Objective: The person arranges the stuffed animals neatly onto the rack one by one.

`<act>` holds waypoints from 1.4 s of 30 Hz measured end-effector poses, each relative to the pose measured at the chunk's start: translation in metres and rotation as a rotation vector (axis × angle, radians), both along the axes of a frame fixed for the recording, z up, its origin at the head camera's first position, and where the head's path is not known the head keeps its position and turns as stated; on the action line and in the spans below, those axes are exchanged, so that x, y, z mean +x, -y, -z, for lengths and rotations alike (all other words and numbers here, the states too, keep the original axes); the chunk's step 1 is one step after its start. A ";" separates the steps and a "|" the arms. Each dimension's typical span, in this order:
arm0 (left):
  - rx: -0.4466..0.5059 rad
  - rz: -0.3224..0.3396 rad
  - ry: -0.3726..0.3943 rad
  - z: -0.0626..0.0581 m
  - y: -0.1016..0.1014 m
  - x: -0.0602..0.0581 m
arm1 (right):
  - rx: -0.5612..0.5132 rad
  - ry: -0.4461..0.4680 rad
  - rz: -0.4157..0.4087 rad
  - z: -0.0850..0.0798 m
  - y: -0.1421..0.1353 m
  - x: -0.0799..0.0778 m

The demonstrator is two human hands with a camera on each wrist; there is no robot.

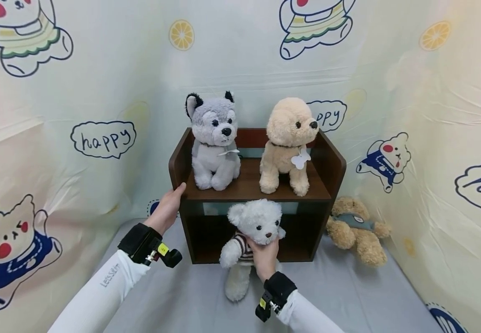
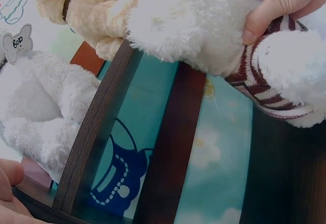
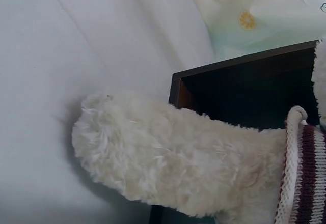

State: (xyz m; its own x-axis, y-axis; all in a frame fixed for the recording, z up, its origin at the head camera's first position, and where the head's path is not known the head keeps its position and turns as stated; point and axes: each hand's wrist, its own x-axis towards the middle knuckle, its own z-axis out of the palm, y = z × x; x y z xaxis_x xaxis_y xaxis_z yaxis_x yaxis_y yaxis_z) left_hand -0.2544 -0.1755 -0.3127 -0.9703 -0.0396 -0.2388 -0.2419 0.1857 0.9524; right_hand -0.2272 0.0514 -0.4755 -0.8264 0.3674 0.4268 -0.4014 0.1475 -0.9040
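My left hand (image 1: 166, 210) grips the left side of a dark brown wooden shelf (image 1: 249, 180), its thumb at the front edge near the middle board. With my right hand (image 1: 265, 259) I hold a white teddy bear (image 1: 254, 219) in a striped sweater, round its upper body below the chin. The bear is upright in front of the lower compartment, facing outward. In the right wrist view its furry leg (image 3: 153, 152) sticks out past the shelf's edge. The left wrist view shows the striped sweater (image 2: 260, 76) beside my right thumb.
On the upper board sit a grey husky plush (image 1: 215, 138) at left and a beige dog plush (image 1: 288, 129) at right. A light brown teddy bear (image 1: 354, 222) in a blue-grey top leans right of the shelf. Printed cloth (image 1: 149, 69) hangs behind the grey-covered table (image 1: 161, 296).
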 end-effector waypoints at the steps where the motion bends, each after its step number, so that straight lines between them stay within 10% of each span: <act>1: 0.002 0.000 -0.002 0.000 0.000 0.000 | -0.018 -0.002 -0.004 0.000 0.001 0.000; 24: 0.011 -0.006 -0.027 0.001 -0.001 -0.002 | -0.111 -0.020 0.128 0.019 0.036 -0.024; 42: 0.001 -0.038 -0.017 0.001 -0.001 0.000 | 0.023 -0.093 0.212 0.023 0.061 -0.048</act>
State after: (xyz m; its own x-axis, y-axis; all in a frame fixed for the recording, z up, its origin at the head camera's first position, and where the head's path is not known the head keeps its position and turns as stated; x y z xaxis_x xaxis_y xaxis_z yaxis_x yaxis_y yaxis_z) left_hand -0.2544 -0.1742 -0.3133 -0.9721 -0.0766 -0.2218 -0.2322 0.1755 0.9567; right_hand -0.2752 -0.0099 -0.4984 -0.6887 0.5178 0.5076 -0.4407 0.2570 -0.8601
